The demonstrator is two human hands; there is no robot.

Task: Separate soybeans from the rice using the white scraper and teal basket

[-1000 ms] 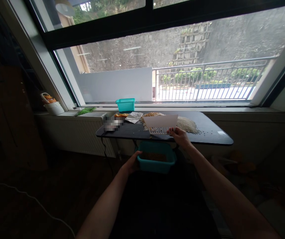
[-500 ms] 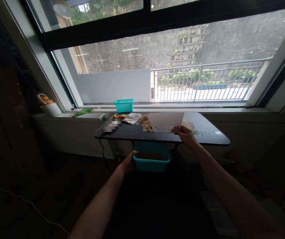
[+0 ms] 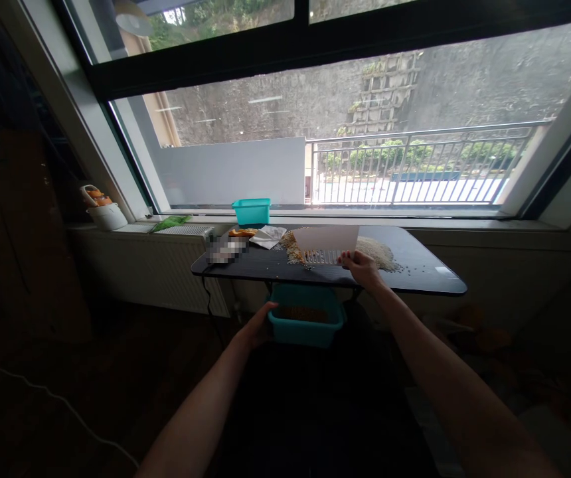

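My left hand (image 3: 259,324) grips the left rim of a teal plastic tub (image 3: 305,323) held just below the front edge of a black table (image 3: 425,282); brownish grains lie inside the tub. My right hand (image 3: 362,267) is closed on the lower right corner of a white slotted scoop (image 3: 326,241) that stands on the tabletop. The scoop sits between a heap of yellow-brown grains (image 3: 293,245) on its left and a pile of white rice (image 3: 377,250) on its right. Loose grains are scattered around the piles.
A second teal tub (image 3: 251,210) stands on the windowsill behind the table. A white paper packet (image 3: 268,236) and an orange item (image 3: 242,232) lie at the table's back left. A white pot (image 3: 107,214) sits on the sill far left. A white cable (image 3: 56,405) runs over the dark floor.
The scoop and my right hand have shifted a little left and toward the table's front edge. My left hand keeps hold of the teal tub under the edge.
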